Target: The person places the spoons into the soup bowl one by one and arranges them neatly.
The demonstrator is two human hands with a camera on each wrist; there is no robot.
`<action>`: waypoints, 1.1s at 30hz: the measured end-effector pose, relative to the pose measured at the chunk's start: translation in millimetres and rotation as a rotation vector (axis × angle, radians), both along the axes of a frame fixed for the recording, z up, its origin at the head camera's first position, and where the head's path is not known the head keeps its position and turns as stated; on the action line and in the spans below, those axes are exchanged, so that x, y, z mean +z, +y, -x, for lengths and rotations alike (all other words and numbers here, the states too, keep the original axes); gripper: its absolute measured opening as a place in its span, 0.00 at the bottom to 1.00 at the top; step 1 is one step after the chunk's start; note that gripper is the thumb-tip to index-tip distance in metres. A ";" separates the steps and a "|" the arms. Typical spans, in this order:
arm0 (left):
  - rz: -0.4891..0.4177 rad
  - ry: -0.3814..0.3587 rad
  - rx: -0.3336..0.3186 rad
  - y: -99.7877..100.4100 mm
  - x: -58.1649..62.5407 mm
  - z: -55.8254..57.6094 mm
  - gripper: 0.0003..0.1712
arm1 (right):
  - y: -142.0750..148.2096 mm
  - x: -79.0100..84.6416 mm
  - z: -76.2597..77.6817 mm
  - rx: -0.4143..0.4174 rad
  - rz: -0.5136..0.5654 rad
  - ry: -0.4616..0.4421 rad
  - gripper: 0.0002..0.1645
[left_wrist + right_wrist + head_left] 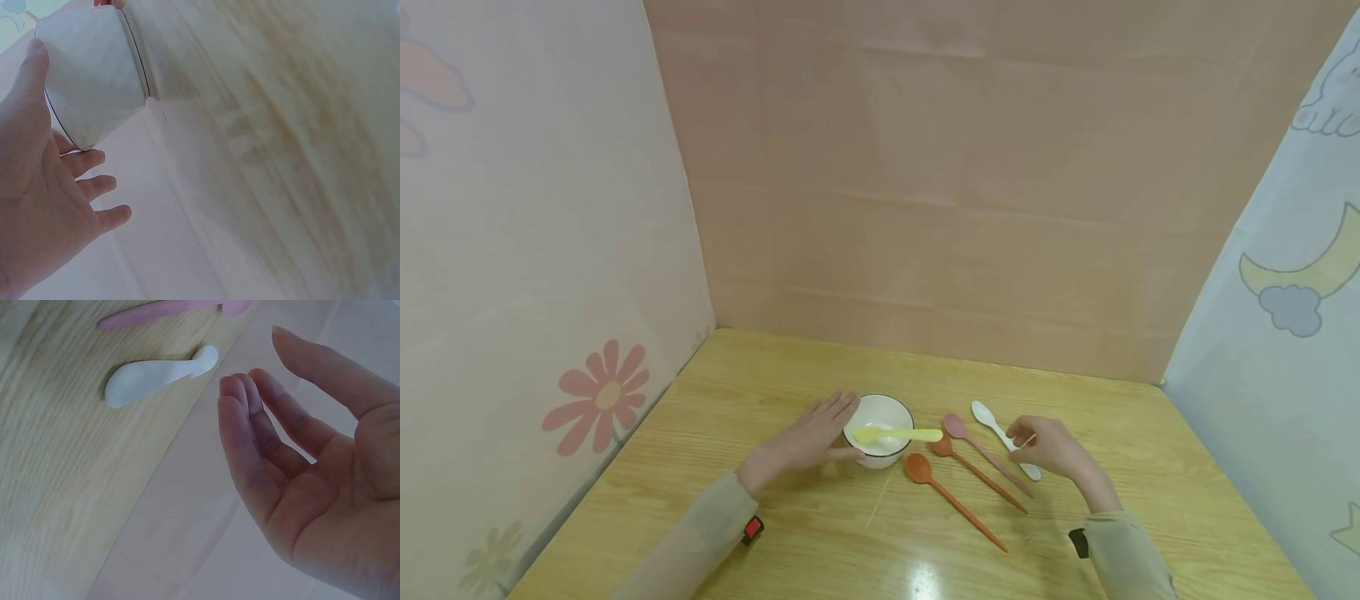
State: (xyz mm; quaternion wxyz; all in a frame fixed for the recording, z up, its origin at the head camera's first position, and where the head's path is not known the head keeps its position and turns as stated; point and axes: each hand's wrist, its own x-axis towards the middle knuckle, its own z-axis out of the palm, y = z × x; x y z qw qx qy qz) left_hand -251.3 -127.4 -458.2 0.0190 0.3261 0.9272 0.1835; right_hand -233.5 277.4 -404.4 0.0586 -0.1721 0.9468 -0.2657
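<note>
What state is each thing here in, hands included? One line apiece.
Bowl, upright
Yellow spoon, head in bowl, handle past rim
White spoon, lying on table, not held
Pink spoon, lying on table
Nearer orange spoon, lying on table
Farther orange spoon, lying on table
Left hand, touching bowl
Right hand, empty, near white spoon

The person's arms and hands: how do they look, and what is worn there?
The left sleeve and right sleeve are pale beige. The left hand and right hand wear no gloves. A small black device with a red face shows beside the left sleeve, a black piece beside the right.
</note>
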 end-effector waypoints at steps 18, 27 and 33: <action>0.013 0.002 0.006 1.2 0.4 0.3 0.53 | 14.8 -12.9 2.4 -0.065 -0.017 -0.025 0.19; 0.013 0.004 0.004 1.4 -0.1 -0.9 0.54 | 18.5 -16.7 3.4 -0.089 -0.029 -0.029 0.20; 0.013 0.005 0.005 0.8 -0.4 -0.7 0.54 | 21.4 -21.0 5.1 -0.096 -0.027 -0.031 0.20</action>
